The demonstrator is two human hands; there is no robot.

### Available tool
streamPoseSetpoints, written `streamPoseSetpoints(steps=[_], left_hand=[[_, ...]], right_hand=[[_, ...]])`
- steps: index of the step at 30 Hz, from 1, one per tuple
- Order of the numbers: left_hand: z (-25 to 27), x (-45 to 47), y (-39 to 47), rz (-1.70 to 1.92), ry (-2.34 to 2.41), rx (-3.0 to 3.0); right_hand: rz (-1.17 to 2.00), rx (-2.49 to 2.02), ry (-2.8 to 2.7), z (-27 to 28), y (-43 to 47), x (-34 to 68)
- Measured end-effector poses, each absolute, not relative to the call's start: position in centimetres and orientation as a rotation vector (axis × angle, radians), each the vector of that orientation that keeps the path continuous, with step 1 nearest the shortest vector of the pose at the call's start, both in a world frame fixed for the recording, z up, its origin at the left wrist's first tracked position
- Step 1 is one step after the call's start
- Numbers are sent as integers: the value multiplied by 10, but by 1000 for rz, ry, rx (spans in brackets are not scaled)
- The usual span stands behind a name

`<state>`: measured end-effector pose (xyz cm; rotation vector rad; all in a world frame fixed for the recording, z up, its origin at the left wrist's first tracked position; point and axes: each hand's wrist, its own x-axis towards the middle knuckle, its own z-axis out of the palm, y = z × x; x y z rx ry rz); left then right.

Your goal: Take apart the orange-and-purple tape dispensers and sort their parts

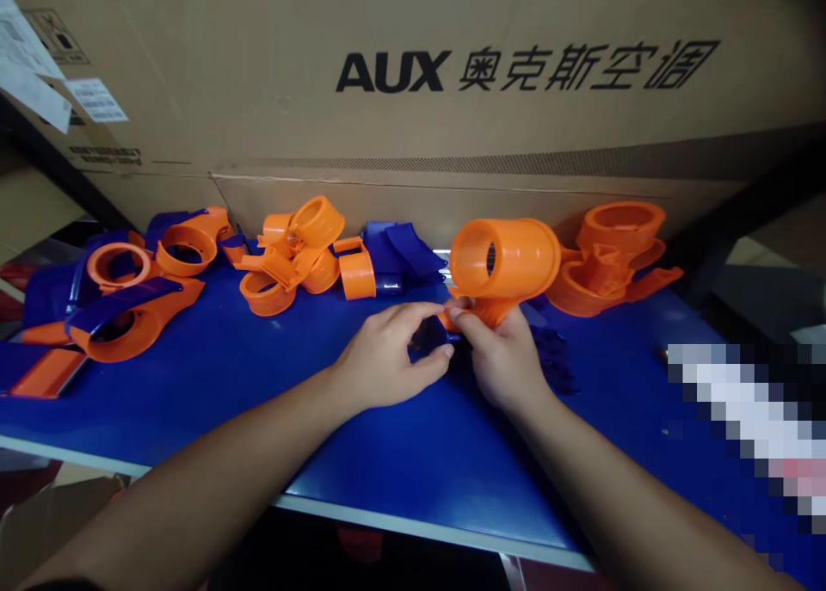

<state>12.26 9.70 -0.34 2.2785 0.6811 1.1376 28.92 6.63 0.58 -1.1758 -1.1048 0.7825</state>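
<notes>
Orange ring-ended part, raised above the blue tabletop, right of centre. From left to right: left hand, thumb and fingers curved about a dark blue piece, whether pinching it cannot be told; the ring-ended part, presumably light, stiff, smooth plastic, slightly slippery, best held below its ring; right hand, closed there, thumb uppermost, forearm slanting from lower right; and an orange stack, resting beyond.

The hollow plastic cylinder is solid orange. The flat tabletop is blue, the large cardboard box brown, black-lettered.
</notes>
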Motion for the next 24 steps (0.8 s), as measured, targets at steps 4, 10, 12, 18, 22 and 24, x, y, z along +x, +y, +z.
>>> streamPoseSetpoints(steps=[4,10,12,18,22,24], left_hand=[[-2,120,102,1051,702,2182],[-5,121,108,883,660,2186],[-7,124,107,875,652,2245],[-10,133,98,926,766,2340],[-10,131,92,942,819,2329],[-9,129,87,1017,825,2340]], right_hand=[[847,-1147,-1091,6,67,288],[1007,-1110,-1075,2,65,282],[1044,-1127,-1085,0,65,280],[1095,-1187,-1084,1,63,277],[1118,-1201,-1034,0,68,279],[1056,-1218,-946,-3,71,280]])
